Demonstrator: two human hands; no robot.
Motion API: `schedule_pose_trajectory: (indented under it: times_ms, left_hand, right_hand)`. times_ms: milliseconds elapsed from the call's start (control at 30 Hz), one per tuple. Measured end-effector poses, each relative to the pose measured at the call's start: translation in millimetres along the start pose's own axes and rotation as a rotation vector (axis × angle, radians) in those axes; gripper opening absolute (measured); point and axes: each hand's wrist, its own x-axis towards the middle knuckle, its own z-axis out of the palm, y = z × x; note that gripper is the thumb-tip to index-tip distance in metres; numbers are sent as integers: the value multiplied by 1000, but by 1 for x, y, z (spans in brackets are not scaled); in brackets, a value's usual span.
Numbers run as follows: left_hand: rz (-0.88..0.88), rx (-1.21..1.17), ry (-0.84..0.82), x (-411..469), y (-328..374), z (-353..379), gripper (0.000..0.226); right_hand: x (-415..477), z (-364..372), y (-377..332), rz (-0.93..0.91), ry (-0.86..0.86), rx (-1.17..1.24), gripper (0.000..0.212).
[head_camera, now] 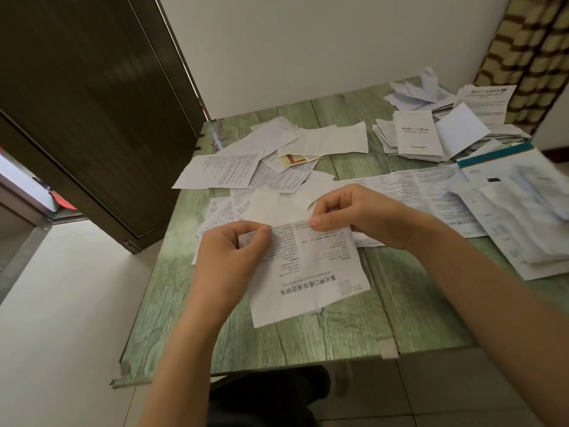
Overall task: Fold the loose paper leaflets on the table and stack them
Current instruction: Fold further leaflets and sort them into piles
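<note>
Hands pinch one printed leaflet (311, 272) by its far edge above the near tabletop (308, 337): left hand (231, 257) at its left corner, right hand (354, 214) at the middle. Loose leaflets (261, 158) lie beyond.

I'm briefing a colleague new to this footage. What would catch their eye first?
Front and centre, the left hand and right hand pinch the top edge of a printed leaflet above the green table. Behind, loose leaflets lie scattered mid-table, and a folded stack sits far right.
</note>
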Motion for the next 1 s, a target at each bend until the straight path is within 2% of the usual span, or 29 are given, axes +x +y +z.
schedule_pose_trajectory:
  times_ms: [133,233,467,500,534,634,767,867,934,1000]
  left_hand:
    - [31,63,-44,-2,-2,5,23]
    - [43,83,-36,-1,-2,2,21]
    - [28,-205,166,5,-7,-13,15]
    - [-23,-295,118,4,-6,-10,17]
    - [-71,-358,38,3,-5,-6,30]
    - [-91,-323,-113,-1,-2,10,62]
    - [-33,-234,-106,-3,1,23,62]
    - [-67,-301,-151,-2,4,23,75]
    - [-66,-288,-137,-5,7,25,62]
    - [-47,-257,-70,-6,5,28,28]
  right_hand:
    - [-3,7,0,-9,-62,-68,3]
    - [-3,5,-3,-34,-46,-89,5]
    - [0,-3,-1,-76,203,101,9]
    - [2,-3,0,-79,250,133,9]
    - [3,-3,0,-82,291,171,9]
    - [6,1,1,-101,352,239,8]
    - [8,6,3,-103,403,283,9]
    - [9,6,3,-93,479,372,12]
    - [10,6,3,-84,484,412,11]
    - [10,6,3,-71,453,397,9]
